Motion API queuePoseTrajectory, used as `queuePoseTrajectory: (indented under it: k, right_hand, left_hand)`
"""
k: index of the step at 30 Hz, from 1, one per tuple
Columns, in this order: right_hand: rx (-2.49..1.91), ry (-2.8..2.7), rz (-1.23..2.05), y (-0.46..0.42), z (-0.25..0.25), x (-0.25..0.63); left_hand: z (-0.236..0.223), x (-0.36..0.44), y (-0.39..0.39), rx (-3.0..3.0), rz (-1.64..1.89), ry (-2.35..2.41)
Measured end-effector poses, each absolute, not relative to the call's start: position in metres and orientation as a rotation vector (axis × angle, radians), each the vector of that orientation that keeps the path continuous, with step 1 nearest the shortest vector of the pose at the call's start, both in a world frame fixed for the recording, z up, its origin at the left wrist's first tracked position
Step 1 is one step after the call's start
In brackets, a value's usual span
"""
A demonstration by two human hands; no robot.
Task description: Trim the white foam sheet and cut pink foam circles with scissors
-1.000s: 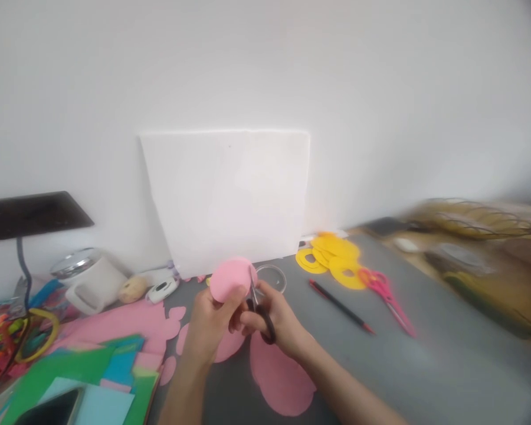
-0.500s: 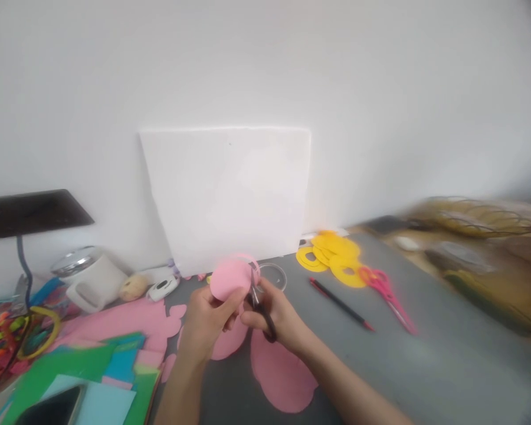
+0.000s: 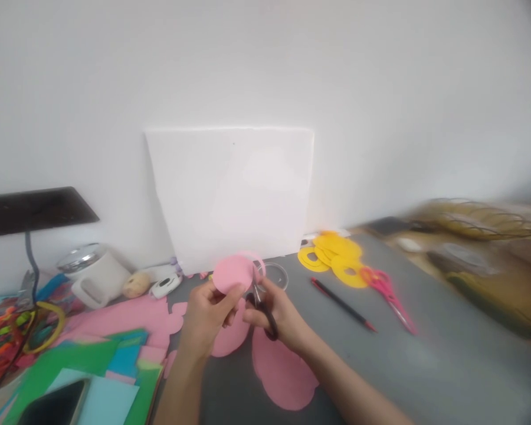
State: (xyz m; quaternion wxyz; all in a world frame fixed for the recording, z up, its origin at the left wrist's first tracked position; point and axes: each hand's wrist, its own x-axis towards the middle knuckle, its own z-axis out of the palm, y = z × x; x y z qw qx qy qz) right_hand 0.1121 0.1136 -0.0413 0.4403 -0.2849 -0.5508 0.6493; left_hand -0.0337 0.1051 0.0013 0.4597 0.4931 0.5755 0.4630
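Head view. I am viewing one white board [image 3: 234,189], smooth, four-sided, leaning against a wall [image 3: 380,106]. In front of its lower edge: one pink paper disc [image 3: 231,275], flat, round, with a thin curved pink strip [image 3: 258,260] beside its rim. My left hand [image 3: 207,311] is pinching the disc, thumb against fingers. Also before the board: black-handled scissors [image 3: 272,329], metal blades at the disc's rim; my right hand [image 3: 281,311] is gripping them, fingers curled. Right of the board: yellow paper rings [image 3: 338,247], overlapping.
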Motion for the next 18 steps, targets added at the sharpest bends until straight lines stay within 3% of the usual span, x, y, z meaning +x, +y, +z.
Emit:
queuePoseTrajectory:
  k: [18]
  right_hand:
    - [-0.692,-1.259,1.679,0.1130,-0.0390,0.1128]
  left_hand:
    - [-0.0001,-0.0344,0.1064,1.217,1.165,1.397]
